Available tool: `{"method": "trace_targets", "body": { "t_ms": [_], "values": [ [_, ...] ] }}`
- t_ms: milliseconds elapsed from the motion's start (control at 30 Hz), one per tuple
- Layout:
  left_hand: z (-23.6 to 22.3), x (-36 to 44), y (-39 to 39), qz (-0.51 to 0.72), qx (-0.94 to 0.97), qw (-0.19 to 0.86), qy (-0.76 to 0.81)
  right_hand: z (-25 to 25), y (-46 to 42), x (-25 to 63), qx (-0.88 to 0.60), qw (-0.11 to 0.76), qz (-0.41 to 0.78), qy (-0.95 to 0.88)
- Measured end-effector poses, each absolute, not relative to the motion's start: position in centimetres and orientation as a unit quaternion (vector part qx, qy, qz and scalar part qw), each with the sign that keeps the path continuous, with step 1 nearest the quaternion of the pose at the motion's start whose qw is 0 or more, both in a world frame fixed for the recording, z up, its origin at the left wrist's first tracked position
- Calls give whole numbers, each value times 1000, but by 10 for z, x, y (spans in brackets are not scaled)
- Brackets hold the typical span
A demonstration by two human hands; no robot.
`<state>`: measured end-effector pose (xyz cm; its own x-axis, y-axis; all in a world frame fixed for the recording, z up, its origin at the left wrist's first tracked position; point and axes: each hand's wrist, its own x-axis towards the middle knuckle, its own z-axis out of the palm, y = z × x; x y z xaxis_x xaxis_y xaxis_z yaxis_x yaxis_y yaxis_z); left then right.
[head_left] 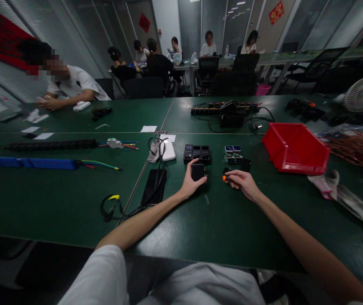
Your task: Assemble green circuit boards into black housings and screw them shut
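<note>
My left hand (190,182) grips a small black box (197,172) between thumb and fingers, just above the green table. To its right, my right hand (243,183) is closed on an orange-and-black screwdriver (224,178). A thin dark line, apparently its shaft, points left towards the box. Just beyond my left hand stands a row of black modules (196,153). Small green circuit modules (233,154) with dark screens lie beyond my right hand, beside a flat black piece (247,164).
A red bin (296,148) stands to the right, near copper wires (356,146) and a glove (343,195). Leftward lie a black phone-like slab (154,186), cables, a white power bank (168,149) and blue wrapped strips (52,163). A co-worker (73,82) sits at far left.
</note>
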<state>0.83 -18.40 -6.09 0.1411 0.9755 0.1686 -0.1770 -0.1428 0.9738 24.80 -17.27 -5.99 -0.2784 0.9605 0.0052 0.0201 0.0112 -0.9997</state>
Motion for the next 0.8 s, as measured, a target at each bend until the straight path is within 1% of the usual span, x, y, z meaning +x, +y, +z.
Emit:
{"method": "trace_targets", "body": {
  "t_ms": [133, 333, 567, 633, 733, 800],
  "values": [
    [-63, 8, -183, 537, 554, 510, 381, -64, -171, 249, -413, 471, 582, -518],
    [-70, 6, -178, 530, 595, 467, 385, -67, -172, 248, -477, 485, 481, -553],
    [-70, 5, -178, 517, 611, 452, 395, -67, -171, 245, -406, 545, 507, -531],
    [-70, 5, -178, 517, 609, 458, 390, -68, -170, 245, -416, 532, 512, -530],
    [-70, 5, -178, 519, 599, 467, 392, -69, -170, 247, -468, 488, 506, -536],
    [-70, 5, -177, 519, 594, 471, 396, -68, -170, 247, -480, 487, 498, -533]
  ]
}}
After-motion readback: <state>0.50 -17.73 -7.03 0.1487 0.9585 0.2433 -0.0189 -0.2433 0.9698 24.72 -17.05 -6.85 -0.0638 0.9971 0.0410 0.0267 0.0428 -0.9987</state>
